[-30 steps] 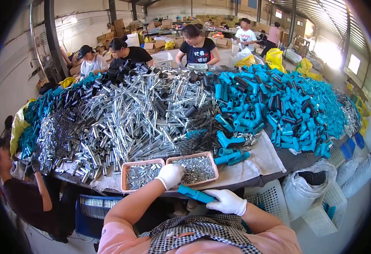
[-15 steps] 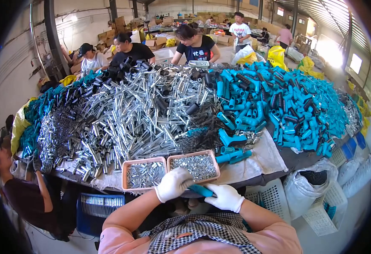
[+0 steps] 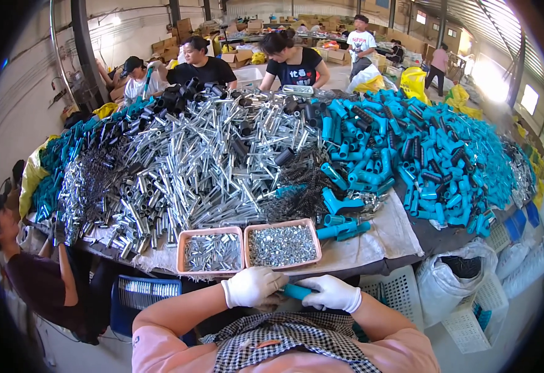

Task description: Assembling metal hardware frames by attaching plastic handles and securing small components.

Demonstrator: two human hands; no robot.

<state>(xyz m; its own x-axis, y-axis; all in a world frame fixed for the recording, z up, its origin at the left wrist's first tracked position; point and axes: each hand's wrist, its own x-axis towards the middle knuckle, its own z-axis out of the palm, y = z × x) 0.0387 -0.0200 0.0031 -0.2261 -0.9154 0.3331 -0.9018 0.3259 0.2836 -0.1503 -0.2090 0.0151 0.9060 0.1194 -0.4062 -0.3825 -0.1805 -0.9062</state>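
Table with tubes, 2 trays

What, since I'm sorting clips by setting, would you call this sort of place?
Probably a factory or workshop hall: a long table heaped with metal tubes and teal plastic parts, several people around it, and cardboard boxes behind.

Downward fisheye view from the wearer's head

I watch through the left of two head-worn fisheye cameras, facing forward and down. Nearest, at bottom centre, is the checked apron; the left hand and right hand appear close, just above it. The table curves across the middle. The roof sits far off, upper right.
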